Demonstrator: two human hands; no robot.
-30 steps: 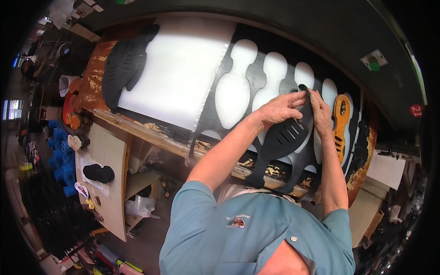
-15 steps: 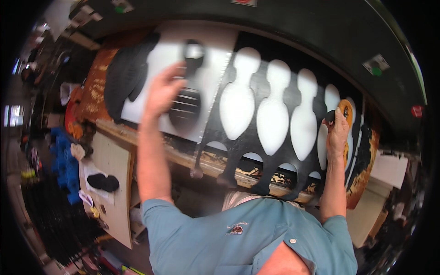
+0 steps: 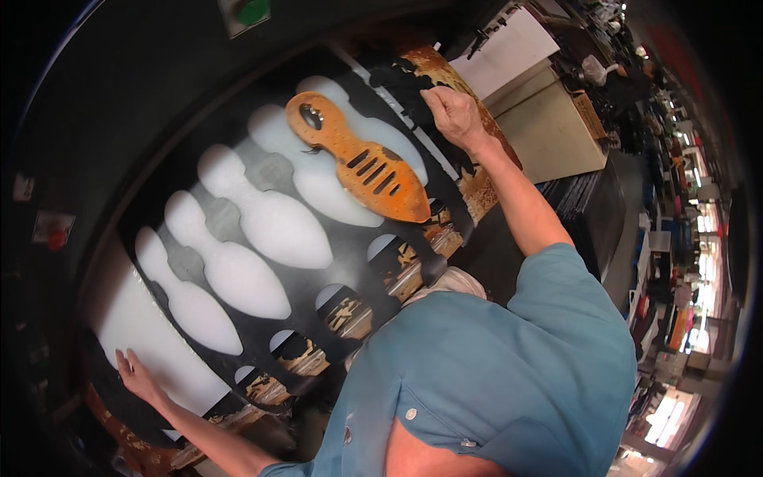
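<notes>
An orange sole-shaped cutting die point(image 3: 383, 179), with an oval opening and several slots, lies on a black sheet point(image 3: 274, 171) with several sole-shaped cutouts. White board shows through these holes. My right hand point(image 3: 455, 118) is closed above black scraps point(image 3: 401, 89) at the far right end of the bench, apart from the die; whatever is in its fingers is hidden. At the left, my left hand point(image 3: 139, 378) has its fingers apart over the edge of the bare white board point(image 3: 151, 326), beside a dark pile point(image 3: 119, 401) that is hard to make out.
A dark machine beam point(image 3: 151, 87) runs along the back of the bench, with a green button point(image 3: 253, 11) and a red button point(image 3: 56, 238). Black offcuts lie along the bench's front edge. A pale cabinet point(image 3: 548, 131) stands off the right end.
My view has swung to the right. My right hand has let go of the orange die and moved right. My left hand has parted from the black sole-shaped piece and moved further left.
</notes>
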